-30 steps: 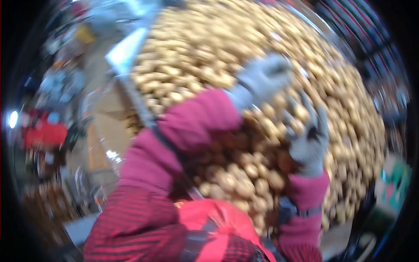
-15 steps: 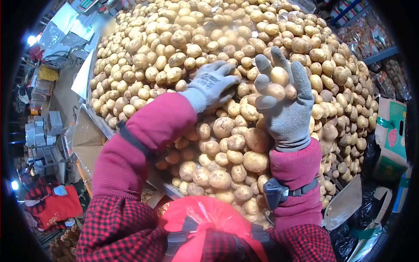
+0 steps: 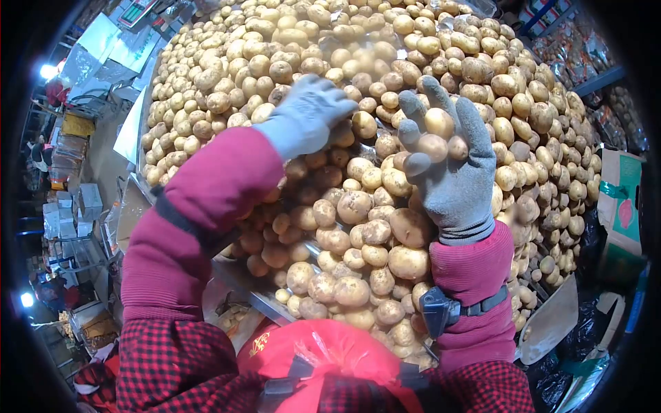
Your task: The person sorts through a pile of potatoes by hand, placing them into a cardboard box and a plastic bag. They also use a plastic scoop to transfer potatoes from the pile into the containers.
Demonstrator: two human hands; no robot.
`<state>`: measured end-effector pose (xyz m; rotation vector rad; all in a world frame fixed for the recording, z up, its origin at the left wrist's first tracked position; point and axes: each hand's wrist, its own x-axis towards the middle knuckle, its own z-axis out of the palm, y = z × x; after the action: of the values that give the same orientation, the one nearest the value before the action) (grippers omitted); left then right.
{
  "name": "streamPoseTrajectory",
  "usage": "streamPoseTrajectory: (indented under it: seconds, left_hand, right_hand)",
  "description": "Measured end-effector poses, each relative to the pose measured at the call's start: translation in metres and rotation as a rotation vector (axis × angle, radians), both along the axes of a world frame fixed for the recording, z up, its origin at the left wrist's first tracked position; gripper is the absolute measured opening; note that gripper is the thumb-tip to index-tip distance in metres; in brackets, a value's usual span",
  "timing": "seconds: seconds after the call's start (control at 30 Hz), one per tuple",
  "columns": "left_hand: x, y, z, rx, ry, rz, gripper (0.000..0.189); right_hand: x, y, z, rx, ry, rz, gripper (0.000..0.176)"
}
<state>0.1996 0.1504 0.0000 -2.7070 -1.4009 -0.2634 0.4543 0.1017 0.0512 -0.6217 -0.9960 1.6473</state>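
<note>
Potatoes (image 3: 351, 206) lie heaped across a wide pile in front of me. My right hand (image 3: 454, 175), in a grey work glove, is turned palm up with its fingers curved around three small potatoes (image 3: 439, 122). My left hand (image 3: 306, 113), gloved the same way, hovers palm down over the left part of the heap. Its fingers are loosely spread, pointing right, and no potato shows in them. Just beyond those fingertips sits a round potato (image 3: 363, 124). The underside of the left hand is hidden.
A red bag or apron (image 3: 317, 344) is at my front by the metal edge (image 3: 265, 306) of the potato stand. On the right stand a green and white carton (image 3: 623, 193) and black plastic bags (image 3: 582, 330). Stacked boxes (image 3: 89, 199) line the aisle at left.
My left hand has lifted and moved left and slightly up, away from the potatoes it was among. My right hand stays nearly in place with its potatoes.
</note>
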Motion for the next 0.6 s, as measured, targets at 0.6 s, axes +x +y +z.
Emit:
streamPoseTrajectory:
  seconds: [0.6]
  left_hand:
    - [0.026,0.042,-0.002,-0.452,0.144,0.316,0.035]
  right_hand:
    - [0.009,0.008,0.004,-0.294,0.460,0.231,0.043]
